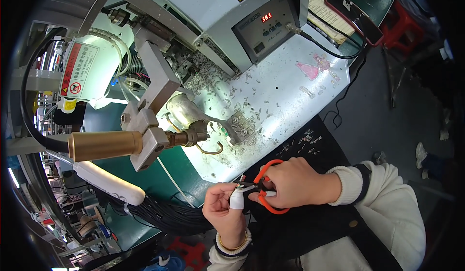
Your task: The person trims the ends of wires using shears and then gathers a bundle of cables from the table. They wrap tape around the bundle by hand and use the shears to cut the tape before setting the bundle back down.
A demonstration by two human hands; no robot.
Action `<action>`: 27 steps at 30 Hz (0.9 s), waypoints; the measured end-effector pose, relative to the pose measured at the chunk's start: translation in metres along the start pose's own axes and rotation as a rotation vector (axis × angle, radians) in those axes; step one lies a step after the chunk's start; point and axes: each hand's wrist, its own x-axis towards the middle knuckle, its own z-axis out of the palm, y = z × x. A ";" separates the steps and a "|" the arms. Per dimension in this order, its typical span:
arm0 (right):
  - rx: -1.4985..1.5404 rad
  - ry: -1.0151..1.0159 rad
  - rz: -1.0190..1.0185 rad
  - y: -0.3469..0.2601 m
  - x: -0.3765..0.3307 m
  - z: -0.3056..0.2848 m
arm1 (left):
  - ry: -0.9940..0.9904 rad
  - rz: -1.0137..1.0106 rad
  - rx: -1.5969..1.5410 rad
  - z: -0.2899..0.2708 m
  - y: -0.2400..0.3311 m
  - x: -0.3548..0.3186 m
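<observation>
My right hand [295, 183] grips small scissors with orange handles [265, 198], the blades pointing left. My left hand [226, 210] pinches thin wire ends [243, 187] right at the scissor blades; a white guard covers one of its fingertips [236, 199]. Both hands meet just below the front edge of the pale metal work plate [271, 101]. A bundle of black cables [169, 215] runs to the left from under my left hand.
A brass-coloured nozzle tool [104, 146] on a metal bracket hangs over the plate at the left. A grey control box with a red digital display [266, 23] stands behind. Small wire cuttings litter the plate. A phone [356, 19] lies at the top right.
</observation>
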 end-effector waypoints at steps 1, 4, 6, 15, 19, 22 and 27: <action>0.001 0.001 -0.001 0.000 0.000 0.001 | -0.002 0.007 0.009 0.000 0.000 0.000; 0.024 0.044 -0.035 0.001 0.000 0.003 | -0.008 0.020 0.028 0.000 0.000 0.001; 0.038 0.037 -0.055 0.007 0.001 0.009 | -0.006 0.010 0.047 -0.001 0.000 0.003; 0.565 0.127 0.019 0.009 0.023 -0.006 | -0.134 -0.427 -0.440 -0.005 -0.001 0.061; 0.608 0.287 -0.026 0.007 0.057 -0.013 | -0.176 -0.368 -0.344 -0.003 -0.010 0.085; 0.627 0.288 -0.041 0.006 0.073 -0.022 | -0.218 -0.380 -0.314 -0.007 -0.011 0.092; 0.700 0.143 0.051 -0.001 0.077 -0.033 | -0.246 -0.437 -0.217 -0.016 -0.009 0.103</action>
